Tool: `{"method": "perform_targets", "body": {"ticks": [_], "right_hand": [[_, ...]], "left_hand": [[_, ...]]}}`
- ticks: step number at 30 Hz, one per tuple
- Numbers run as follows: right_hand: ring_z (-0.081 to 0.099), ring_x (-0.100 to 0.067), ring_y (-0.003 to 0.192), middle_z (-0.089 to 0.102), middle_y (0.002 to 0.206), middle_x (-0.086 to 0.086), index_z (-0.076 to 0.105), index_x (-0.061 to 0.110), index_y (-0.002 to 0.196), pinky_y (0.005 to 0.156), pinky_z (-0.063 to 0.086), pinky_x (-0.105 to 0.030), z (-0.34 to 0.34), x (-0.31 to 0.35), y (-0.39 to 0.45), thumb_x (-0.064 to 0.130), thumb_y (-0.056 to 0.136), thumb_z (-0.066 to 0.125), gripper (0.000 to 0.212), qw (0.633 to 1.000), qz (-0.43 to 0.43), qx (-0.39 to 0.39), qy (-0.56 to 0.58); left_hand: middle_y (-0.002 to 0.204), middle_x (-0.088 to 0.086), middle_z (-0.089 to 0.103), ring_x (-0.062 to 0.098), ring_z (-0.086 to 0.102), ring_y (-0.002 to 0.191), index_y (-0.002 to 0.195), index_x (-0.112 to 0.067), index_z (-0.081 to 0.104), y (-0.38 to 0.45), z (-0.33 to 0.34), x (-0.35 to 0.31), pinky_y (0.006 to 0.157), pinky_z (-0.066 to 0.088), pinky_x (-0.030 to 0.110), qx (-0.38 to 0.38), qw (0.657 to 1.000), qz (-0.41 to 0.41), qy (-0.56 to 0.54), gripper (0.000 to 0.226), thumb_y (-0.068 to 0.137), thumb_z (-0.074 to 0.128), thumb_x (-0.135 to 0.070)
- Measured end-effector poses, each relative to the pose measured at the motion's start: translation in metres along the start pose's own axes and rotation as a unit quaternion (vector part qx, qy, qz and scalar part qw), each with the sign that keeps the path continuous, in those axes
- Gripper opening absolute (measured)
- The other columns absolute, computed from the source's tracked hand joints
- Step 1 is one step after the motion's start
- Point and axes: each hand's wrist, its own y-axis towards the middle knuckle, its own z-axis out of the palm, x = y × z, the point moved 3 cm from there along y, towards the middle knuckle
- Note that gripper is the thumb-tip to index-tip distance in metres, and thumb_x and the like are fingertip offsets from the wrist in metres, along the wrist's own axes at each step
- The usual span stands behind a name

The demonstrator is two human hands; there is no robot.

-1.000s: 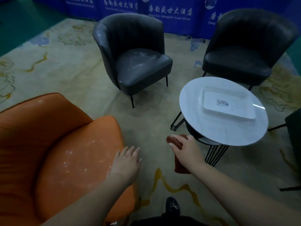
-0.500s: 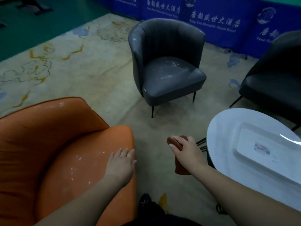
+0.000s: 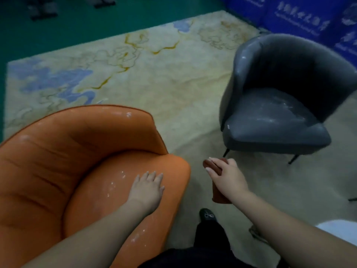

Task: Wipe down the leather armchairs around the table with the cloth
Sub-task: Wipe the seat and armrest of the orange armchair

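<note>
Right hand (image 3: 227, 177) is seen closed around a reddish-brown cloth (image 3: 220, 196), held in the air beside the orange armchair (image 3: 58, 161); most of the cloth is hidden behind the palm. Left hand (image 3: 147, 187) is laid flat and empty, fingers spread, on the orange seat among white specks. Whitish smears are seen on the grey armchair (image 3: 280, 113), whose right side is cut off. The banner (image 3: 309, 18) lettering is blurred beyond reading.

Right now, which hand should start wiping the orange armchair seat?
Probably the right hand: it holds the cloth, beside the orange armchair. The left hand lies empty over the speckled seat.
</note>
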Motion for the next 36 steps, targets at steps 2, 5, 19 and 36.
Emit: {"method": "perform_targets", "body": {"ticks": [2, 5, 19, 36], "right_hand": [[0.059, -0.021, 0.097, 0.04, 0.112, 0.004, 0.056, 0.043, 0.129, 0.082, 0.045, -0.029, 0.004, 0.016, 0.034, 0.054, 0.089, 0.058, 0.042, 0.998, -0.054, 0.038, -0.012], [0.058, -0.02, 0.098, 0.042, 0.117, 0.004, 0.055, 0.044, 0.13, 0.078, 0.045, -0.029, 0.012, 0.042, 0.074, 0.056, 0.089, 0.056, 0.043, 0.987, -0.132, 0.085, -0.039], [0.058, -0.023, 0.099, 0.043, 0.127, -0.001, 0.053, 0.044, 0.131, 0.084, 0.048, -0.032, 0.126, 0.137, 0.074, 0.06, 0.089, 0.053, 0.046, 0.863, -0.372, 0.304, -0.156], [0.054, -0.022, 0.089, 0.039, 0.126, -0.004, 0.012, 0.045, 0.148, 0.073, 0.045, -0.027, 0.259, 0.201, 0.007, 0.036, 0.086, 0.067, 0.083, 0.744, -0.476, 0.412, -0.221]], "left_hand": [[0.159, -0.001, 0.019, 0.023, 0.013, 0.146, 0.153, -0.027, 0.014, 0.005, -0.002, 0.012, 0.118, 0.013, 0.043, -0.008, 0.998, -0.059, -0.031, 0.054, 0.102, 0.021, -0.045], [0.159, -0.001, 0.019, 0.023, 0.014, 0.146, 0.153, -0.027, 0.014, 0.002, 0.001, 0.022, 0.117, 0.013, 0.042, -0.002, 0.986, -0.15, -0.078, 0.054, 0.102, 0.021, -0.044], [0.153, 0.002, 0.03, 0.024, 0.023, 0.141, 0.149, -0.023, 0.025, -0.121, 0.084, 0.026, 0.114, 0.018, 0.042, -0.01, 0.852, -0.461, -0.247, 0.052, 0.101, 0.026, -0.041], [0.156, 0.002, 0.026, 0.024, 0.02, 0.143, 0.151, -0.024, 0.02, -0.169, 0.22, 0.063, 0.116, 0.015, 0.044, 0.037, 0.741, -0.566, -0.359, 0.054, 0.101, 0.022, -0.044]]}}
